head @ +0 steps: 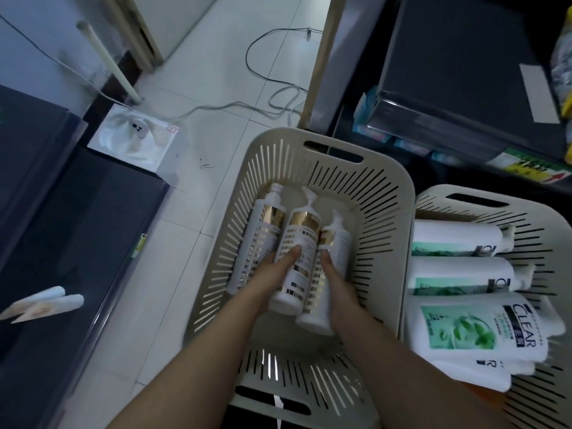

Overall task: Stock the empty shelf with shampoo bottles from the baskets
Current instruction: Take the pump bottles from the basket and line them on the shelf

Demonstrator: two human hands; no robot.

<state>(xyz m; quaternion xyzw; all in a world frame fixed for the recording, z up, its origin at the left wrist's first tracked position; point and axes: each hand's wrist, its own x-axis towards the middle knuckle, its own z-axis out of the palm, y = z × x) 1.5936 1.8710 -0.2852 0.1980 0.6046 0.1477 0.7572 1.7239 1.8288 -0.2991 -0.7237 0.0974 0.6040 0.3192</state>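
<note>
A beige slotted basket on the floor holds three white pump bottles with gold bands. My left hand grips the middle bottle, thumb on its front. My right hand grips the right bottle. The left bottle lies untouched against the basket wall. A second beige basket to the right holds several white and green CLEAR shampoo bottles. A dark shelf stands at the upper right, its top board bare.
A dark cabinet fills the left side, with a white box beside it. Cables trail over the white tiled floor. Packaged goods sit on the lower shelf level. A folded white paper lies at the left.
</note>
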